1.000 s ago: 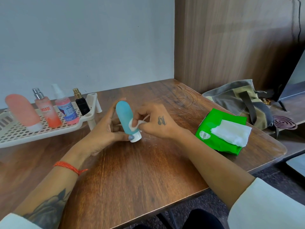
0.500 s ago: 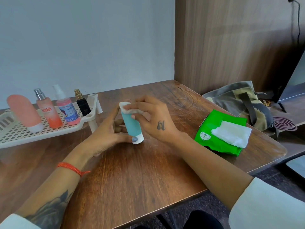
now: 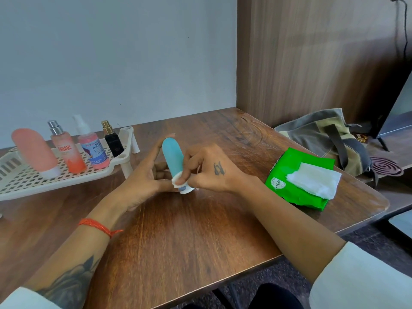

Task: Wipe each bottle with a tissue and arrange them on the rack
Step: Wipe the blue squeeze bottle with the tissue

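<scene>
upright on the brown wooden counter (image 3: 178,241), rounded teal plastic bottle (image 3: 172,157) steadied by left hand (image 3: 142,181); white tissue wad (image 3: 178,181) pinched against its base by right hand (image 3: 209,172), beside cream perforated plastic rack (image 3: 66,175).

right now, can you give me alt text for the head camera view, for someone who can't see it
A person's left hand steadies a blue bottle standing cap-down on a wooden table while the right hand wipes near its cap with a tissue. Four bottles stand on a cream rack at left; a green tissue pack lies at right.
</scene>
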Tool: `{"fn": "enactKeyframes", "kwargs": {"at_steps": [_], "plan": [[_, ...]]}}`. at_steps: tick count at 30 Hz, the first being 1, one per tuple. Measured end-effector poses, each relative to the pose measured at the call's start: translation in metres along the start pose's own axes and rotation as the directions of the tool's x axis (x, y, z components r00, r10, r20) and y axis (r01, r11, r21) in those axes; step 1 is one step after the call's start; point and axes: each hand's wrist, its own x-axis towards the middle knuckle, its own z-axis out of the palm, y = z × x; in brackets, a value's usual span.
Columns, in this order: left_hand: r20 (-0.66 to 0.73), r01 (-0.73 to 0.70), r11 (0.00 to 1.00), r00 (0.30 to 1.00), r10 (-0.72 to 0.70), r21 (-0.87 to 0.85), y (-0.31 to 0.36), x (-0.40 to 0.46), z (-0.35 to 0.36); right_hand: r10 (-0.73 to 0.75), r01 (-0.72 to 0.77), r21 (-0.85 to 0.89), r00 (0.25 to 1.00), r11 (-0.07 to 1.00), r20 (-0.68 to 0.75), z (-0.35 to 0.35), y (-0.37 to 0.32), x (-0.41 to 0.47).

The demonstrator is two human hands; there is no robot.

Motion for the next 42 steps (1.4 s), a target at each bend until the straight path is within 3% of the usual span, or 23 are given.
{"fn": "enactKeyframes", "kwargs": {"at_steps": [3,5,8,11,14,18,21,24,28,32,35,38,40,42], "plan": [[-0.022,0.010,1.000,1.000,-0.009,0.010,0.001,-0.001,0.000,0.039,-0.036,-0.096,0.999,0.995,0.034,-0.006,0.003,0.000],[-0.027,0.007,1.000,1.000,-0.007,0.003,0.001,-0.001,0.000,-0.069,0.051,-0.132,0.989,0.990,-0.135,-0.004,0.005,0.002],[-0.017,0.019,0.999,1.000,-0.020,-0.035,-0.002,0.000,-0.001,-0.295,0.258,-0.143,0.844,0.956,-0.447,0.005,0.007,0.003],[-0.012,0.020,0.999,1.000,-0.021,-0.046,-0.005,0.001,0.000,-0.431,0.356,-0.245,0.789,0.902,-0.439,0.012,0.008,0.003],[-0.016,0.011,0.999,1.000,-0.012,-0.050,-0.003,0.001,0.001,-0.448,0.343,-0.297,0.770,0.891,-0.454,0.014,0.012,0.006],[0.023,0.003,0.999,1.000,-0.003,-0.034,0.001,0.000,0.004,-0.315,0.251,-0.190,0.750,0.949,-0.582,0.012,0.013,0.010],[0.029,0.006,0.999,1.000,-0.005,-0.039,0.001,0.000,0.004,-0.166,0.160,-0.063,0.794,0.985,-0.585,0.010,0.009,0.011],[0.030,0.009,0.998,1.000,-0.007,-0.058,0.002,0.000,0.002,0.070,0.038,0.206,0.868,0.978,-0.492,0.005,0.005,0.009],[-0.008,-0.030,0.992,1.000,0.029,-0.126,0.006,-0.001,-0.002,0.320,-0.196,0.395,0.905,0.897,-0.279,0.001,0.007,0.008],[-0.069,-0.038,0.978,0.997,0.025,-0.204,0.010,-0.002,0.000,0.408,-0.302,0.527,0.908,0.794,-0.095,-0.004,0.004,0.009],[-0.108,-0.019,0.961,0.994,-0.012,-0.274,0.010,-0.001,-0.001,0.410,-0.276,0.565,0.904,0.777,-0.123,-0.006,0.003,0.008],[-0.155,-0.039,0.932,0.988,-0.018,-0.360,0.010,0.001,-0.002,0.218,-0.044,0.422,0.901,0.906,-0.374,-0.004,0.002,0.006],[-0.188,-0.052,0.925,0.982,-0.022,-0.377,0.010,0.002,-0.004,-0.070,0.172,0.149,0.851,0.974,-0.521,0.000,0.002,0.004],[-0.197,-0.055,0.921,0.980,-0.024,-0.387,0.009,0.002,-0.004,-0.331,0.332,-0.096,0.783,0.938,-0.526,0.004,0.003,0.002]]}}
